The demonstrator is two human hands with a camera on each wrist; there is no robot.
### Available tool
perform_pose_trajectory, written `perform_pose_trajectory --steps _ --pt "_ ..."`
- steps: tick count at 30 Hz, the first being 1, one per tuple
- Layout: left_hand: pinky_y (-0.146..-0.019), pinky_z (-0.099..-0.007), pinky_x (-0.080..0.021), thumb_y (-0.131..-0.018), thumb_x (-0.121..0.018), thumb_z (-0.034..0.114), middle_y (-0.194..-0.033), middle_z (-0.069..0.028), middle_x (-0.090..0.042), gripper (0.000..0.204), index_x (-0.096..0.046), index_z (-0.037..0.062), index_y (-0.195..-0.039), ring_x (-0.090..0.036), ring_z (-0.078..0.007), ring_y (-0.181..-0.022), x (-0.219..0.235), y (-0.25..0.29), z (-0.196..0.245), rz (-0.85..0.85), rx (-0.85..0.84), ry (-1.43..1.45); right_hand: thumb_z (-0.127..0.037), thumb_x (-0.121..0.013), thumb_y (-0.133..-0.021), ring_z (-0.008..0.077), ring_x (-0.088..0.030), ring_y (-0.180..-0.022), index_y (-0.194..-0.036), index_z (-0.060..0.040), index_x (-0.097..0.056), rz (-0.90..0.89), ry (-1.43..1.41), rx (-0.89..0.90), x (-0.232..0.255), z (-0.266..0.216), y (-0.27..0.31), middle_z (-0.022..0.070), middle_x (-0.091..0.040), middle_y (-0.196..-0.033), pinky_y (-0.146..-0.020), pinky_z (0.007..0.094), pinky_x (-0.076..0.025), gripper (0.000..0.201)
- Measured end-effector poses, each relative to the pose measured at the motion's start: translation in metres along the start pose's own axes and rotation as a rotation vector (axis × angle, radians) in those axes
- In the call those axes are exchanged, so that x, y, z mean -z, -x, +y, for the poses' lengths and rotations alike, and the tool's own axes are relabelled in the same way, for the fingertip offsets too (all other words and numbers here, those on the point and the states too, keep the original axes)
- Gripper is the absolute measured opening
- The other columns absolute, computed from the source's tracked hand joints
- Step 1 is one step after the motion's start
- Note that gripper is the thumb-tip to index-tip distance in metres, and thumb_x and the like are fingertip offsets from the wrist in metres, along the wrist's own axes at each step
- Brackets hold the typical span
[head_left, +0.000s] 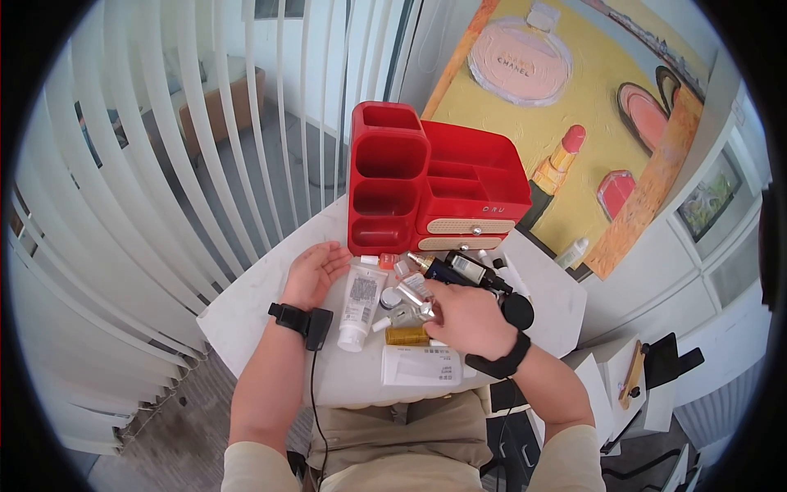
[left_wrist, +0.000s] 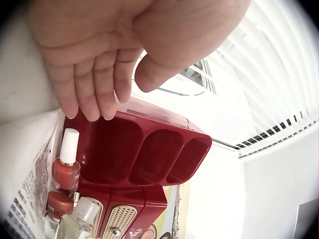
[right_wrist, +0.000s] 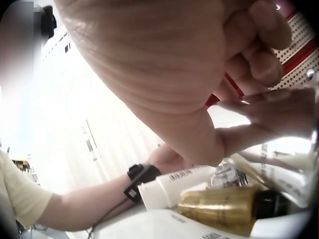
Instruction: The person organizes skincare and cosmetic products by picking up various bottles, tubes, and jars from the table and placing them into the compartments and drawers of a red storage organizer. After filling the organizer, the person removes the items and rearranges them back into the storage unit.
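My left hand (head_left: 313,275) is held palm up with its fingers extended, beside the front left corner of a red organizer (head_left: 388,174) and the white squeeze tube (head_left: 361,303). The left wrist view has its fingertips right at the organizer's edge, above a nail polish bottle (left_wrist: 67,164) with a white cap. Over the pile of cosmetics, my right hand (head_left: 474,318) pinches a small silver bottle (head_left: 413,297) between thumb and index finger. Its other fingers curl inward in the right wrist view. Just below the thumb lies a gold bottle (right_wrist: 219,203) with a black cap.
A white box (head_left: 421,366) lies at the table's front edge. Behind the right hand are a dark pump bottle (head_left: 477,269) and a round black lid (head_left: 517,312). Vertical blinds (head_left: 188,156) hang at the left; a painted canvas (head_left: 525,123) stands behind the table (head_left: 250,324).
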State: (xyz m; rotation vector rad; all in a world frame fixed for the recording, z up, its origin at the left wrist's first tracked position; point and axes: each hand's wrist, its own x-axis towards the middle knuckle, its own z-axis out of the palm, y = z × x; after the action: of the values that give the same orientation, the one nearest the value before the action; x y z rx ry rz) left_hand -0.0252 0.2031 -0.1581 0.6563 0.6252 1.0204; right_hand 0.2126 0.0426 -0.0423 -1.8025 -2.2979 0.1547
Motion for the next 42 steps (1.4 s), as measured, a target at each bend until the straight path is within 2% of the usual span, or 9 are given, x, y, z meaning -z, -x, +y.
perform_pose_trajectory --steps 3,6,8,13,17,24,35,38,42 --pt "-0.095 -0.0406 -0.051 -0.101 -0.043 0.018 -0.112 -0.0186 -0.062 0.028 -0.052 -0.0034 -0.118 -0.062 -0.0289 -0.106 0.0 0.0 -0.001 -0.008 0.003 0.009 -0.02 -0.069 -0.073 0.0307 -0.066 -0.073 -0.111 -0.0018 -0.059 0.08 -0.19 -0.064 0.038 0.0 0.001 0.015 -0.066 -0.084 -0.066 0.0384 -0.054 0.043" --pt "-0.094 -0.0385 -0.051 -0.101 -0.045 0.015 -0.112 -0.0183 -0.063 0.028 -0.052 -0.0046 -0.119 -0.063 -0.0267 -0.106 -0.003 0.003 0.002 -0.003 0.009 0.023 -0.013 -0.07 -0.078 0.0104 -0.06 -0.064 -0.116 -0.0027 -0.061 0.221 -0.452 -0.206 0.069 0.018 0.0 0.0048 -0.064 -0.078 -0.06 0.0258 -0.049 0.04" --pt "-0.093 -0.0384 -0.052 -0.101 -0.045 0.015 -0.112 -0.0182 -0.063 0.028 -0.052 -0.0047 -0.119 -0.063 -0.0268 -0.106 -0.001 0.001 0.001 -0.004 0.008 0.022 -0.011 -0.069 -0.081 0.004 -0.054 -0.065 -0.113 -0.0018 -0.061 0.442 -0.601 -0.195 0.075 0.051 -0.01 -0.0003 -0.061 -0.079 -0.059 0.0219 -0.046 0.034" --pt "-0.093 -0.0384 -0.052 -0.101 -0.045 0.016 -0.111 -0.018 -0.063 0.028 -0.053 -0.0044 -0.118 -0.063 -0.0269 -0.105 -0.001 0.001 0.0 0.002 -0.002 0.013 -0.012 -0.068 -0.081 0.0072 -0.058 -0.065 -0.102 0.0035 -0.058 0.775 -0.61 -0.263 0.119 0.107 -0.062 0.0035 -0.06 -0.079 -0.054 0.0222 -0.046 0.028" --pt "-0.092 -0.0401 -0.052 -0.101 -0.044 0.017 -0.109 -0.0182 -0.063 0.027 -0.053 -0.0037 -0.116 -0.063 -0.0278 -0.102 0.0 0.0 -0.001 -0.003 -0.006 0.017 -0.016 -0.07 -0.08 0.0135 -0.063 -0.065 -0.099 0.0035 -0.056 0.868 -0.55 -0.344 0.126 0.137 -0.107 0.007 -0.063 -0.081 -0.054 0.0256 -0.049 0.03" --pt "-0.091 -0.0408 -0.053 -0.102 -0.045 0.018 -0.108 -0.0179 -0.064 0.027 -0.054 -0.0037 -0.115 -0.064 -0.0282 -0.1 0.001 -0.002 0.0 -0.006 0.001 0.035 -0.022 -0.074 -0.076 0.0223 -0.067 -0.077 -0.1 0.0018 -0.06 0.759 -0.287 -0.407 0.093 0.203 -0.166 0.0106 -0.068 -0.084 -0.071 0.0329 -0.052 0.036" --pt "-0.093 -0.0413 -0.052 -0.101 -0.045 0.018 -0.11 -0.0178 -0.065 0.026 -0.056 -0.0022 -0.115 -0.064 -0.0293 -0.105 0.003 -0.002 -0.002 -0.023 0.006 0.029 -0.026 -0.075 -0.074 0.0284 -0.068 -0.081 -0.101 0.0018 -0.063 0.521 -0.351 -0.348 0.086 0.188 -0.19 0.0143 -0.069 -0.086 -0.075 0.0366 -0.052 0.04" --pt "-0.094 -0.0414 -0.051 -0.1 -0.046 0.017 -0.11 -0.0174 -0.065 0.026 -0.056 -0.0016 -0.115 -0.064 -0.0288 -0.105 0.003 -0.003 -0.002 -0.026 0.007 0.031 -0.022 -0.074 -0.076 0.0238 -0.067 -0.075 -0.1 0.0028 -0.061 0.42 -0.311 -0.287 0.084 0.18 -0.193 0.0133 -0.068 -0.084 -0.07 0.0349 -0.052 0.037" --pt "-0.095 -0.0419 -0.05 -0.1 -0.047 0.018 -0.11 -0.0168 -0.065 0.026 -0.056 -0.0014 -0.114 -0.063 -0.0281 -0.105 0.002 -0.003 -0.004 -0.028 0.022 0.0 -0.013 -0.071 -0.079 0.013 -0.062 -0.065 -0.098 0.0013 -0.058 0.288 -0.549 -0.303 0.088 0.162 -0.19 0.0081 -0.064 -0.079 -0.056 0.0271 -0.05 0.027"
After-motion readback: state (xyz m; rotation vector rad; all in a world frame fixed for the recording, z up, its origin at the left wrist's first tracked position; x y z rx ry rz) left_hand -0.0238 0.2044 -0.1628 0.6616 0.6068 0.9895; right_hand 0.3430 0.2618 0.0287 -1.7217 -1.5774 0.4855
